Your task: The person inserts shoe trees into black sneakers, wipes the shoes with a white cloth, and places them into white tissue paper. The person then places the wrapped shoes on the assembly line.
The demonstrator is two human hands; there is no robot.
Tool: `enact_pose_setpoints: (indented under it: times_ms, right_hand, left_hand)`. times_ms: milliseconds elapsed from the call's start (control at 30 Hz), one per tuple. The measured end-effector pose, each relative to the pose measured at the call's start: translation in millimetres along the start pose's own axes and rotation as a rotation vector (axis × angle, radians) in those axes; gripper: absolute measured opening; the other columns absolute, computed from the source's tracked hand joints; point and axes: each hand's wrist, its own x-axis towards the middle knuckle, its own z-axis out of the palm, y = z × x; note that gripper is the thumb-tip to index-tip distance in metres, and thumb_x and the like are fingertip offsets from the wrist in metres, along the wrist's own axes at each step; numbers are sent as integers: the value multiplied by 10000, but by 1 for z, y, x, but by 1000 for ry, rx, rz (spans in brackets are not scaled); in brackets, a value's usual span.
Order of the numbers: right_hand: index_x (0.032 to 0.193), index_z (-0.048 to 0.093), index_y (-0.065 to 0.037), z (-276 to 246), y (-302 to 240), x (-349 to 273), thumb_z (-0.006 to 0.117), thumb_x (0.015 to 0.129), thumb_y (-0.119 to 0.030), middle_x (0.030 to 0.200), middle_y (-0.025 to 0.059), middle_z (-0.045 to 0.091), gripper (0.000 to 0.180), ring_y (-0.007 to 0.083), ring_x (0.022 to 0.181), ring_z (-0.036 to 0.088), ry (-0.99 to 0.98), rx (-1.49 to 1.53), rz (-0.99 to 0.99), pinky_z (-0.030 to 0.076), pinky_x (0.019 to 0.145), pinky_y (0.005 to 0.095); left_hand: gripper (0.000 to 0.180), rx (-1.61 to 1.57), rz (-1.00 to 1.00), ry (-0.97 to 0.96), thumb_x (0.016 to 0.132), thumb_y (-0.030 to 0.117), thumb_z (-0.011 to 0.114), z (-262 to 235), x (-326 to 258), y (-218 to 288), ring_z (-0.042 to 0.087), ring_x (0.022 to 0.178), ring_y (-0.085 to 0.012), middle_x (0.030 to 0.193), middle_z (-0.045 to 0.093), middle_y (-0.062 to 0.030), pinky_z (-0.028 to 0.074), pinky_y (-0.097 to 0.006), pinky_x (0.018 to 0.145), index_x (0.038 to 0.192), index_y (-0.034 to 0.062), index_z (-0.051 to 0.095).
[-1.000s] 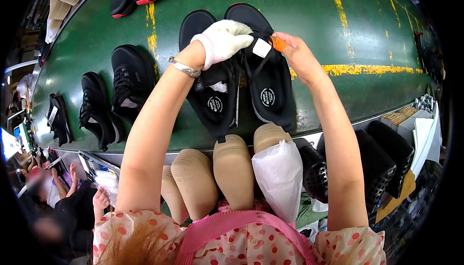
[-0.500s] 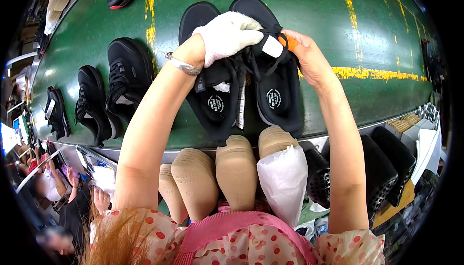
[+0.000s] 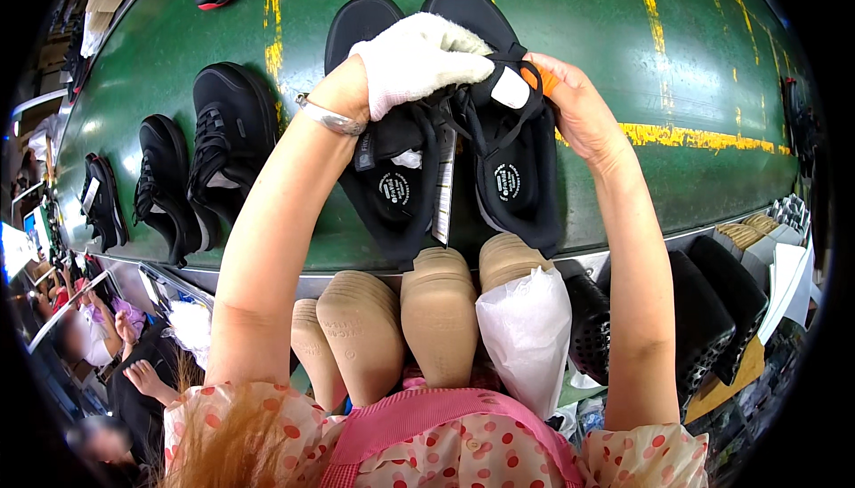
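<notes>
A pair of black lace-up sneakers lies side by side before me, toes pointing away. My left hand (image 3: 419, 62), in a white knit glove, reaches over the left sneaker (image 3: 363, 20) and closes its fingers on the laces of the right sneaker (image 3: 470, 18). Orange covers show on the fingers of my right hand (image 3: 577, 107), which grips the right sneaker's upper at its outer side. Between the hands, the tongue (image 3: 510, 87) shows a white patch. A printed paper tag (image 3: 444, 194) stands between the two shoes. My fingertips are partly hidden.
More black sneakers (image 3: 233, 109) stand to the left on the green work surface (image 3: 597, 203). Beige shoe lasts (image 3: 438, 319), one wrapped in white paper (image 3: 525, 323), line the near edge. Black perforated blocks (image 3: 699, 296) sit at right. A co-worker's hand (image 3: 147, 379) shows lower left.
The sneakers at the left have shifted slightly left and up in view. The tag between the pair shows more fully. Both my hands keep their hold, with only small movement.
</notes>
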Motion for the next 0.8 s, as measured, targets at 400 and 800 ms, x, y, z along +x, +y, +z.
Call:
enact_pose_setpoints:
  times_ms: [400,800]
  right_hand:
    - [1226,566,53,3,-2,-3,473,893,-83,1160,54,636,373,117,1075,562,-17,-29,-35,380,1003,256]
    - [1138,599,-24,98,-93,-104,555,671,94,1130,147,616,484,322,1085,559,198,-1483,-694,475,927,384]
  left_hand:
    - [302,35,-50,-14,895,172,649,2,0,3,570,829,-52,935,680,-18,477,-219,761,1100,-50,656]
    - [692,442,12,607,709,259,807,5,-161,-3,536,836,-135,1012,535,-79,483,-273,771,1310,78,516]
